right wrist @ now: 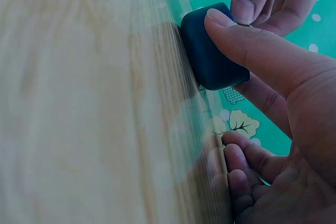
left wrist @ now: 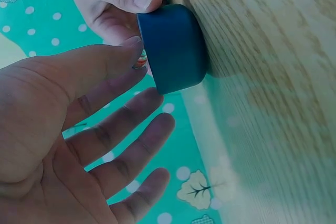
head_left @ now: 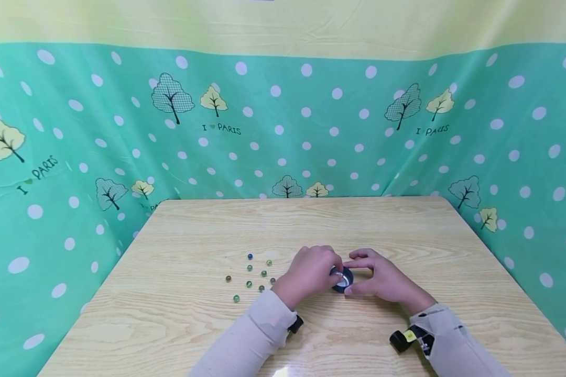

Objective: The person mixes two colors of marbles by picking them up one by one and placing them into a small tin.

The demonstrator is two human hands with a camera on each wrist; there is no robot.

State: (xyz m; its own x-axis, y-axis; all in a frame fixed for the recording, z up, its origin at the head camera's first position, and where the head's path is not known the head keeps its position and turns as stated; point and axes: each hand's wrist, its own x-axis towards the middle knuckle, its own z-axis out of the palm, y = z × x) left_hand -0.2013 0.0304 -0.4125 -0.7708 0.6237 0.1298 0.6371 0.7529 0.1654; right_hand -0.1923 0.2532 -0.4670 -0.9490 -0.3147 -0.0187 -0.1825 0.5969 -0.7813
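Note:
A small dark blue cup (head_left: 343, 283) with a pale, shiny inside stands on the table. My right hand (head_left: 382, 277) holds it from the right side, thumb on its near wall and index finger at the far side. Over the cup's mouth, my left hand (head_left: 311, 269) pinches a glass marble (left wrist: 140, 60) between thumb and index finger, right at the rim. The left wrist view shows a bit of orange and green in the marble; the fingers hide most of it. The other left fingers are loosely spread, one tip close by the cup's rim.
Several loose glass marbles lie scattered left of my left hand, among them a blue marble (head_left: 250, 256), a brown marble (head_left: 228, 278) and a green marble (head_left: 236, 299). The wooden table (head_left: 193, 230) ends at a green dotted curtain (head_left: 306, 131) behind and at both sides.

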